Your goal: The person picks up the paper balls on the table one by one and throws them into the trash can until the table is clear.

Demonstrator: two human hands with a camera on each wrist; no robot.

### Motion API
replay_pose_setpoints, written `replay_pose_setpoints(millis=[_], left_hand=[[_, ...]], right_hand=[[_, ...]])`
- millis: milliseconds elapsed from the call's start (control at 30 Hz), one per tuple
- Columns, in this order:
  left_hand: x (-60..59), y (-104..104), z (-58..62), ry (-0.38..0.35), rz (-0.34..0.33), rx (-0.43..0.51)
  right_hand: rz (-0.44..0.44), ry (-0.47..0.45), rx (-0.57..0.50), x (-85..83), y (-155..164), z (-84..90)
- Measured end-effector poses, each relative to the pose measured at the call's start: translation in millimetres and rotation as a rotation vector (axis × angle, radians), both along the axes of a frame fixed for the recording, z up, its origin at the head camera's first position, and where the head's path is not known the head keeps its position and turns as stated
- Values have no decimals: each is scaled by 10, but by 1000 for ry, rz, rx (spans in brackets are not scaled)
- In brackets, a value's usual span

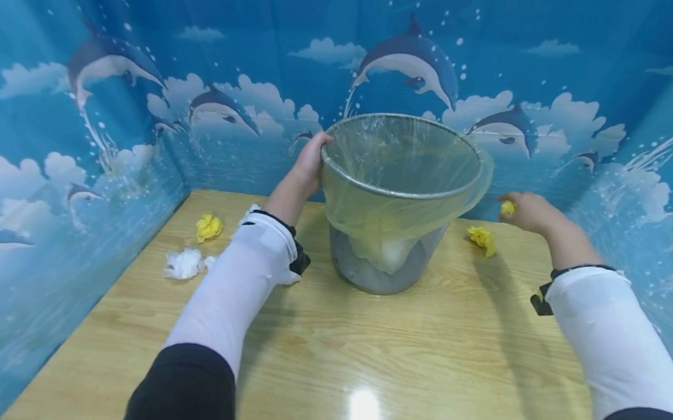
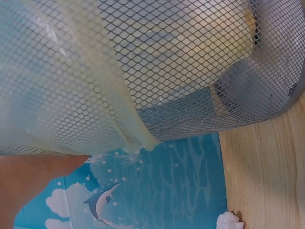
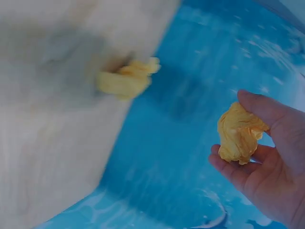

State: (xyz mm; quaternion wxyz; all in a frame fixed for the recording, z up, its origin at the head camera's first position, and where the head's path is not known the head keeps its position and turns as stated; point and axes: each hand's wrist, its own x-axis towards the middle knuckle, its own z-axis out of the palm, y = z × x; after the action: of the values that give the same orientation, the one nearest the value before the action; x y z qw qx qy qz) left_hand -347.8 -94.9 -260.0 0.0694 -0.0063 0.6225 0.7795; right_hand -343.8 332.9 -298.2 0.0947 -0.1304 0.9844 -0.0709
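Both arms wear long white sleeves [image 1: 234,281] over black upper sleeves [image 1: 187,387], each white sleeve ending at a thin black wristband with a small black strap tab [image 1: 541,304], leaving both hands bare.

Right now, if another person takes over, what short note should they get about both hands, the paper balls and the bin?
Left hand grips the rim of the lined mesh bin, which stands on the table.
Right hand holds a yellow paper ball beside the bin, not yet over it.
Done: nothing clearly visible inside the bin.
Left on the table: second yellow ball on the right; third yellow ball and white ball on the left.
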Motion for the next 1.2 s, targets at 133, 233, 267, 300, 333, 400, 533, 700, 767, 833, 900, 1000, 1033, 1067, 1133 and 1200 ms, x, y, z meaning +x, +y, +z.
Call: replay_pose_setpoints(millis=[133,233,267,300,333,400,533,700,767,833,900,1000,1033,1067,1133,1200], left_hand=[[-2,-8,4,3,-6,1],[-1,-12,11,3,-13,3],[-1,-12,14,3,-15,1],[-1,-13,17,3,-17,1],[-1,-13,19,3,-17,0],[-2,-13,21,4,-17,0],[-5,-10,21,6,-13,5],[-10,-3,10,0,-3,2],[-14,-2,3,1,-2,-4],[-17,-4,-3,5,-8,-7],[-18,-5,-7,4,-8,-9],[-13,-3,-6,3,-6,-4],[-11,-1,-5,2,-4,-2],[-9,0,-4,3,-3,-1],[-11,3,-2,6,-9,3],[-10,2,2,6,-11,7]], right_hand=[[-66,13,-38,-5,-36,241],[-88,29,-53,-8,-75,419],[-90,38,-52,-7,-88,477],[-92,47,-51,-3,-102,532],[-93,58,-51,0,-114,584],[-95,79,-52,9,-136,679],[-106,120,-55,28,-171,826],[-98,159,-48,36,-214,952],[-92,169,-52,32,-247,992],[-84,182,-57,28,-287,1036],[-77,202,-61,24,-331,1077],[-60,242,-76,22,-400,1134],[-53,256,-81,22,-424,1152],[-48,267,-87,25,-449,1169],[-37,279,-106,33,-507,1204],[-18,282,-123,47,-579,1242]])
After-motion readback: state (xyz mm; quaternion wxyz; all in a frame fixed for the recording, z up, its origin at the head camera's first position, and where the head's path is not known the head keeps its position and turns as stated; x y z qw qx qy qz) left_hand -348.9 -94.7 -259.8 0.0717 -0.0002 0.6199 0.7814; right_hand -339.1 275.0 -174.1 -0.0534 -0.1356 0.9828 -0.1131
